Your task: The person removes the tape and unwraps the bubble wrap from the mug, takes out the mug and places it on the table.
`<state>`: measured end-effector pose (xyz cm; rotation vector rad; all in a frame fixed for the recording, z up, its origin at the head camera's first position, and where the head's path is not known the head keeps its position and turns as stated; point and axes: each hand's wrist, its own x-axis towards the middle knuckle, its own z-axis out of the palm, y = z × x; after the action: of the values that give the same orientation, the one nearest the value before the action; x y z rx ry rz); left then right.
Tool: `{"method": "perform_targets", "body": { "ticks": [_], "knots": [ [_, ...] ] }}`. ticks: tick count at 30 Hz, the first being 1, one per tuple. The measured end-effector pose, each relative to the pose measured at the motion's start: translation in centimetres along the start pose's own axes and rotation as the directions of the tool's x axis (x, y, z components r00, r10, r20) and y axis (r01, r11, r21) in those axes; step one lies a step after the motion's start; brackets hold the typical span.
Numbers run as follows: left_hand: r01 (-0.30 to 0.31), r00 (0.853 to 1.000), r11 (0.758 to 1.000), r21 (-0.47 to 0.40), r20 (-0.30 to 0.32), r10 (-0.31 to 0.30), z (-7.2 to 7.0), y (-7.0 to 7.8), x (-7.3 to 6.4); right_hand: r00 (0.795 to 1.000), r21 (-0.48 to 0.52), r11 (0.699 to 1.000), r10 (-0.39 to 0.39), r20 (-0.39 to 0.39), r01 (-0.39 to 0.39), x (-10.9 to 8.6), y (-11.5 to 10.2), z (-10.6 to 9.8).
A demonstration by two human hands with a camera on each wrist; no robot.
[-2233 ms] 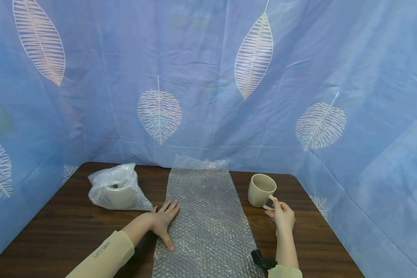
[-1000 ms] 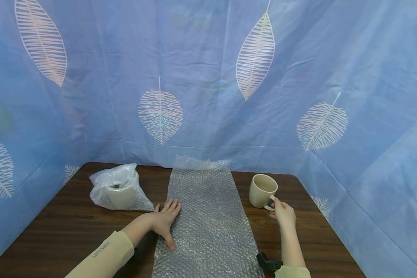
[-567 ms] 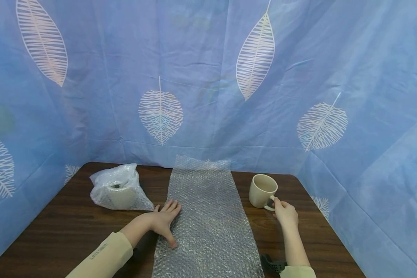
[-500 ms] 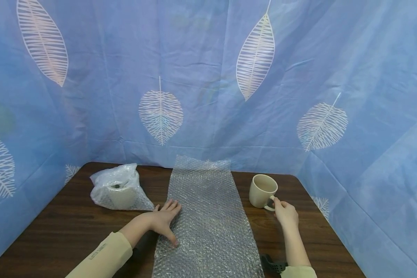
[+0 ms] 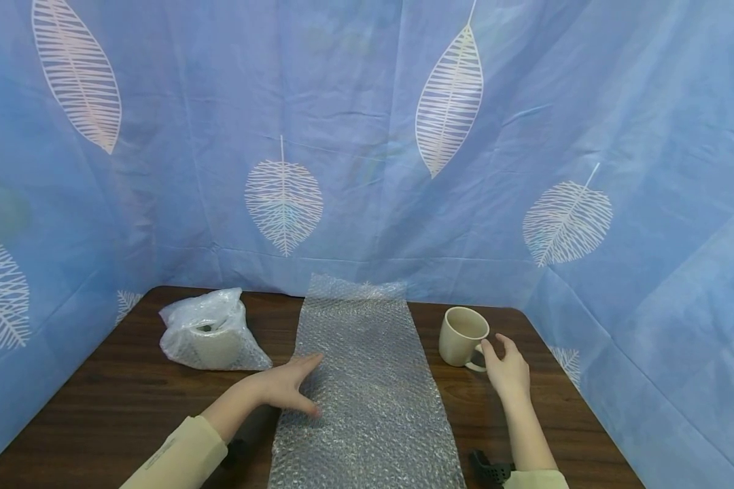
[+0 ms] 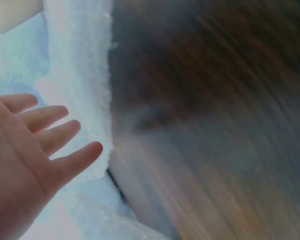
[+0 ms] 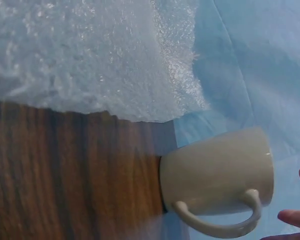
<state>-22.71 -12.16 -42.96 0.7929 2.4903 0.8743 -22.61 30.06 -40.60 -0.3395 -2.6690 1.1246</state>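
A cream mug [image 5: 455, 343] stands upright on the table, its handle turned toward my right hand [image 5: 510, 372]. The right fingers are loosely bent beside the mug; in the right wrist view a gap separates the fingertips [image 7: 293, 218] from the mug's handle [image 7: 217, 229]. A long sheet of bubble wrap [image 5: 370, 394] lies flat down the middle of the table. Over its left edge is my left hand [image 5: 284, 386], thumb spread and fingers extended. The left wrist view shows that hand's palm and straight fingers [image 6: 57, 136] near the bubble wrap [image 6: 85, 55], holding nothing.
At the back left of the dark wooden table [image 5: 128, 407] sits a bubble-wrapped bundle [image 5: 214, 339] with a pale, rounded thing inside. Blue cloth with a leaf pattern [image 5: 355, 204] hangs behind the table and at both sides. The wrap's far end reaches the table's back edge.
The right hand has let go of the mug's handle and drawn slightly to the right. My left hand has lifted from the bubble wrap and turned. The mug has stayed put.
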Motion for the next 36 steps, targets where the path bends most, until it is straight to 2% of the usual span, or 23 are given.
{"method": "perform_targets", "body": {
  "ticks": [3,7,12,18,21,25,27,31,35,36],
  "knots": [
    [-0.059,0.998,0.998,-0.038,-0.033,0.058,-0.3,0.3,-0.1,0.999,0.007,0.999,-0.038,-0.020,0.038,-0.1,-0.5,-0.1],
    [-0.114,0.988,0.993,-0.039,-0.107,0.110,-0.6,0.6,-0.3,0.989,0.018,0.991,-0.132,-0.065,0.134,-0.4,-1.3,-0.1],
    [-0.124,0.969,0.992,-0.011,-0.216,0.119,-1.2,1.0,-1.1,0.963,0.029,0.968,-0.244,-0.113,0.249,-0.6,-2.2,0.0],
    [-0.137,0.938,0.991,0.006,-0.322,0.131,-2.2,1.2,-2.4,0.951,0.053,0.954,-0.289,-0.107,0.296,-0.8,-3.5,0.3],
    [-0.132,0.926,0.991,0.003,-0.357,0.124,-2.8,1.1,-3.2,0.941,0.077,0.941,-0.322,-0.108,0.331,-1.0,-4.1,0.9],
    [-0.121,0.920,0.992,-0.041,-0.379,0.097,-3.5,0.8,-4.1,0.917,0.100,0.913,-0.386,-0.106,0.396,-1.4,-5.0,2.0],
    [-0.115,0.910,0.993,-0.036,-0.404,0.091,-3.8,0.5,-4.6,0.911,0.109,0.905,-0.404,-0.087,0.412,-1.6,-5.5,2.5],
    [-0.102,0.875,0.995,0.016,-0.474,0.097,-4.4,0.0,-5.5,0.902,0.131,0.892,-0.431,-0.044,0.432,-1.8,-6.5,3.5],
    [-0.091,0.857,0.996,-0.016,-0.510,0.070,-5.0,-0.3,-6.5,0.884,0.131,0.875,-0.466,-0.038,0.466,-2.1,-7.5,4.4],
    [-0.088,0.848,0.996,-0.008,-0.525,0.071,-5.2,-0.4,-6.7,0.878,0.127,0.869,-0.478,-0.042,0.479,-2.2,-7.7,4.7]
  ]
}}
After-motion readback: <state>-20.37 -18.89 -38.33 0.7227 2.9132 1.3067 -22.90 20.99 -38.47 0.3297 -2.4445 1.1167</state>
